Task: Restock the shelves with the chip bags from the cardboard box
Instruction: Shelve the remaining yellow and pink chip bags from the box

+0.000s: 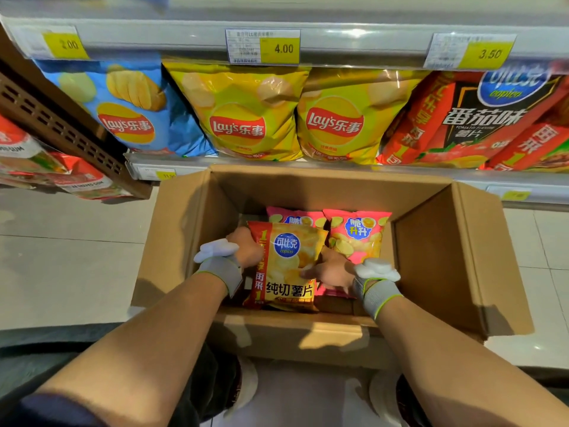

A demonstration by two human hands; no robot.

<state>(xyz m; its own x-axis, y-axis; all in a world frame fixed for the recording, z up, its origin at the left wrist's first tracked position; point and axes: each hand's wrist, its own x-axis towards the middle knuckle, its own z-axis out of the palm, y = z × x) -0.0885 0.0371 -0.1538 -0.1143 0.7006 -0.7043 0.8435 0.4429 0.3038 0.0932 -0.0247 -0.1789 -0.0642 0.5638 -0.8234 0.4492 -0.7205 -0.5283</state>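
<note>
An open cardboard box [431, 251] stands on the floor below the shelf. Inside it, a yellow and red Copico chip bag [289, 266] is held upright by both hands. My left hand [248, 249] grips its left edge and my right hand [331, 269] grips its right edge. Behind it lie two pink chip bags, one [358, 235] at the right and one [292, 218] mostly hidden behind the held bag. Both wrists wear grey bands with white trackers.
The shelf [308, 166] above the box carries a blue Lay's bag [123, 109], two yellow Lay's bags [243, 115], and red Copico tomato bags [480, 118]. A brown perforated shelf end [58, 121] juts out at left. Tiled floor [61, 257] surrounds the box.
</note>
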